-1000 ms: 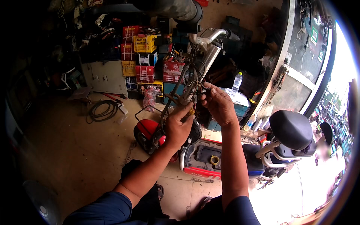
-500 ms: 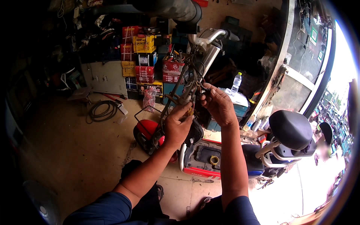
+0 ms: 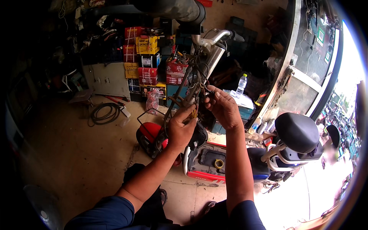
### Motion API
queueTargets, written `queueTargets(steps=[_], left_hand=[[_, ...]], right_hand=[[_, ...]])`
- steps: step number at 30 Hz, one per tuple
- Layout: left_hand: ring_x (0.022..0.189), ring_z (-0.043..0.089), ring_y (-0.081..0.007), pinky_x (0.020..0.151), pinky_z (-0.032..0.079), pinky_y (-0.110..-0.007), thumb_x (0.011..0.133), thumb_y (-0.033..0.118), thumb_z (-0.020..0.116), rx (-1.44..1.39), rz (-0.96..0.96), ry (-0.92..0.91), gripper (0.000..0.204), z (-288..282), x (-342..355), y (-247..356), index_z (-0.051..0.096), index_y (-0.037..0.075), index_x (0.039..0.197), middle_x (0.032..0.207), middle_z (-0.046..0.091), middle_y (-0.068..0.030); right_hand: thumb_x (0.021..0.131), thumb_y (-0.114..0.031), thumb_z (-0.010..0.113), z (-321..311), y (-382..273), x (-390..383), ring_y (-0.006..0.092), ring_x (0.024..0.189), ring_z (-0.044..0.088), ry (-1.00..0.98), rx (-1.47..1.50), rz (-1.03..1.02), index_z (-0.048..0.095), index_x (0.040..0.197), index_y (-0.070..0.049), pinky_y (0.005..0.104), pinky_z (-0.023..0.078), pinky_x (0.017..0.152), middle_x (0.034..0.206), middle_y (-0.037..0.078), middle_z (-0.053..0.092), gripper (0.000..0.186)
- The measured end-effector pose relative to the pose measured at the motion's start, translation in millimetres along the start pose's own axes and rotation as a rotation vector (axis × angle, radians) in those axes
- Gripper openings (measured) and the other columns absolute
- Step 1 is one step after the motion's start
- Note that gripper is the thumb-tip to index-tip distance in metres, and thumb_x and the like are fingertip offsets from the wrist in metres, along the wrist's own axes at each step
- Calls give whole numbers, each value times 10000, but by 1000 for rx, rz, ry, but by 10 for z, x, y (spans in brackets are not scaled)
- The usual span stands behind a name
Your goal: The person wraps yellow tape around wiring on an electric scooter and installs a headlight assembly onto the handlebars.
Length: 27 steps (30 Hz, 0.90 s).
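An electric scooter (image 3: pixel 207 172) with a red front fender (image 3: pixel 152 132) stands before me, its steering column stripped so that loose wires (image 3: pixel 199 86) hang below the handlebar (image 3: pixel 214 41). My left hand (image 3: pixel 181 128) is closed on a bundle of thin coloured wires, yellow among them, at the column's lower part. Slightly higher and to the right, my right hand (image 3: pixel 223 107) pinches a small dark piece, apparently a connector, at the wires' ends. Its exact kind is too small to make out.
A roll of yellow tape (image 3: pixel 219 163) lies on the footboard. Stacked boxes (image 3: pixel 147 50) and a red tool bin (image 3: pixel 177 71) stand behind. A water bottle (image 3: pixel 242 84) is on a crate at right, near a glass door (image 3: pixel 306 73). A black hose (image 3: pixel 104 114) lies coiled on the floor.
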<state>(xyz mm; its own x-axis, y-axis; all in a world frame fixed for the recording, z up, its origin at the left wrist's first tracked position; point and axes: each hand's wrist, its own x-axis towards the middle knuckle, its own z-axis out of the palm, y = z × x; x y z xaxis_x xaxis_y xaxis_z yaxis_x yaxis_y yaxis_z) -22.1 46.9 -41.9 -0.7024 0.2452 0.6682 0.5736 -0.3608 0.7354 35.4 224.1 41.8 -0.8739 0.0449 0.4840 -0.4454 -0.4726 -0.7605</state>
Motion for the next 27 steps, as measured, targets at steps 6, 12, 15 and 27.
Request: queueTargets(steps=[6,12,15,27], left_hand=[[927,656,-41,796,545,-206,941,-79,705,-5,-20,2,489,3,0,-4,649,2,1420,1109,728,-9],[966,672,-72,855,551,-232,943,-74,706,-9,-61,8,502,-7,10,53,607,-38,1434,1143,732,-40],[994,680,-100,909,547,-258,950,-60,701,-145,-135,-22,502,22,32,103,591,-41,1440,1151,733,-60],[944,686,-171,1022,566,-403,1014,-10,625,-981,-482,-5,437,89,23,210,575,62,1443,1069,677,-62]], right_hand=[[1082,-208,625,7,8,4,161,1001,676,17,10,3,594,1432,39,299,539,892,1111,95,719,429],[1082,-239,634,11,33,17,154,996,686,32,-14,-17,598,1430,21,294,538,875,1182,88,721,436],[1086,-262,627,-72,5,-6,146,995,690,76,-36,-49,611,1409,8,288,536,864,1231,78,721,421],[1010,-724,536,-232,278,-905,328,1212,656,288,-254,754,599,1406,51,435,499,1101,1318,219,680,873]])
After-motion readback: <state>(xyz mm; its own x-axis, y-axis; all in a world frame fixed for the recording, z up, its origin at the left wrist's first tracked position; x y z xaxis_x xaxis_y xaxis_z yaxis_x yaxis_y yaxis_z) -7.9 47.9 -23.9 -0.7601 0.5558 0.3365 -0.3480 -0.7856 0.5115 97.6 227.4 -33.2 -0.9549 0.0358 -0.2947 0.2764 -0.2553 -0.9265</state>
